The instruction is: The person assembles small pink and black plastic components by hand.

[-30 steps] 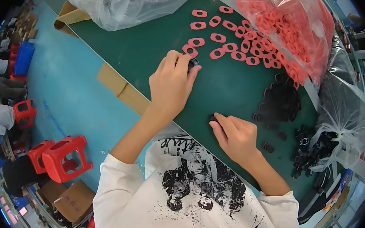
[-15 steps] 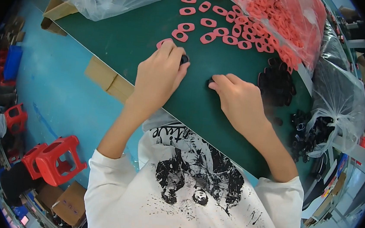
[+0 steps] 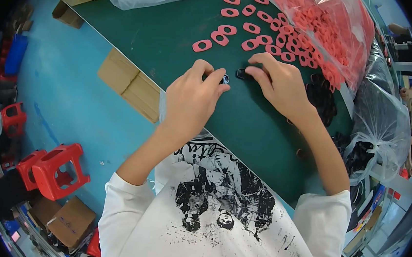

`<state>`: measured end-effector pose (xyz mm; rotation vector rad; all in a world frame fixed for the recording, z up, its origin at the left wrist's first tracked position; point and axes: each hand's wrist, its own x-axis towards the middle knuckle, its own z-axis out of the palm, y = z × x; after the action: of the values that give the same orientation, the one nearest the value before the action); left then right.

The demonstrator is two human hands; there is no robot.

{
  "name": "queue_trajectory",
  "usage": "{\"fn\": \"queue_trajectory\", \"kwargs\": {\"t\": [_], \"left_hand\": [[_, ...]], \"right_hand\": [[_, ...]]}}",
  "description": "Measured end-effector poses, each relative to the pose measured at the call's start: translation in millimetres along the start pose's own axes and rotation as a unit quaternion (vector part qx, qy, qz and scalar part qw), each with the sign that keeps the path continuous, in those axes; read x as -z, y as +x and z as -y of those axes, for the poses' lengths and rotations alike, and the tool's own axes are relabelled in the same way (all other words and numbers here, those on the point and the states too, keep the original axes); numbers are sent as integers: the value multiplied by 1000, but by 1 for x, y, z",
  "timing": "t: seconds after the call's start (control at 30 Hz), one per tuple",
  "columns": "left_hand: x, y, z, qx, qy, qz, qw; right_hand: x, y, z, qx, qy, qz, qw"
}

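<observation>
My left hand [image 3: 193, 94] is closed, pinching a small dark round part [image 3: 225, 79] with a pale ring on its face between thumb and fingers. Just right of it a small black oval piece [image 3: 241, 73] is at the green tabletop, by the thumb tip of my right hand [image 3: 281, 83]. That hand's thumb and index finger are apart, and the piece is beside them rather than between them. Beyond my hands lie several flat pink-red pieces [image 3: 202, 45] with a hole in the middle, loosely scattered.
A clear bag [image 3: 322, 28] of red pieces spills onto the table [image 3: 150, 40] at the far right. A pile of black parts [image 3: 320, 97] and a knotted plastic bag [image 3: 383, 119] are at the right. Cardboard [image 3: 129, 85] juts below the left edge; red stools [image 3: 60, 172] stand on the floor.
My right hand has moved away from me and its thumb and index finger have parted. My left hand has shifted right and turned, showing the part's pale ring.
</observation>
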<state>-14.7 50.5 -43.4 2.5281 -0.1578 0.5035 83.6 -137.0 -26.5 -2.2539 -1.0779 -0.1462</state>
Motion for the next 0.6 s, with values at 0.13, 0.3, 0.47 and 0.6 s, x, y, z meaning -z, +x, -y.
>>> {"fn": "queue_trajectory", "kwargs": {"t": [0.13, 0.3, 0.47, 0.6], "left_hand": [[1, 5, 1, 20, -27, -2, 999], [-3, 1, 1, 8, -12, -29, 999], [-4, 2, -6, 31, 8, -42, 999], [-4, 4, -5, 23, 23, -50, 998]], "right_hand": [[15, 8, 2, 6, -11, 80, 997], [14, 27, -19, 94, 1, 50, 994], [23, 47, -37, 67, -40, 106, 991], [21, 51, -34, 65, -20, 101, 993]]}}
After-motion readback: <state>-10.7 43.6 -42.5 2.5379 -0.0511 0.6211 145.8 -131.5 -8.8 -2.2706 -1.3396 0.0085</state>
